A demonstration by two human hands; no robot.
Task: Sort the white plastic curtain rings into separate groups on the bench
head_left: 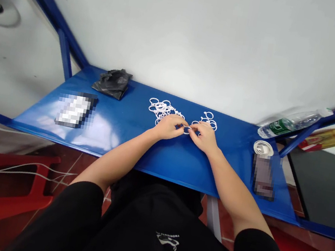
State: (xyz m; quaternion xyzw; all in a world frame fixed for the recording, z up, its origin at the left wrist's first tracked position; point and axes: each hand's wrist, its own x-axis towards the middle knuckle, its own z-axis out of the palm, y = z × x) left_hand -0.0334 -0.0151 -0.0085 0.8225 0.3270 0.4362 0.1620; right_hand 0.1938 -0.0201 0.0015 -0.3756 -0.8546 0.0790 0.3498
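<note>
Between my two hands is a small white ring [187, 131], pinched from both sides just above the blue tabletop [128, 127]. My left hand [170, 126] has its fingers closed on the ring's left side. On the opposite side, my right hand [202, 134] grips it with thumb and fingertips. A pile of similar white rings [159, 107] with small knobs lies beyond my left hand. Several more white rings [209, 116] lie beyond my right hand, partly hidden by it.
A crumpled black plastic bag [113, 83] and a blurred-out dark object [76, 109] lie on the left. At the right are a coiled white cable [263, 148], a blurred-out phone-like object [263, 176] and a plastic bottle [292, 124]. Blue frame bars [64, 53] flank the table; a white wall [201, 41] stands behind.
</note>
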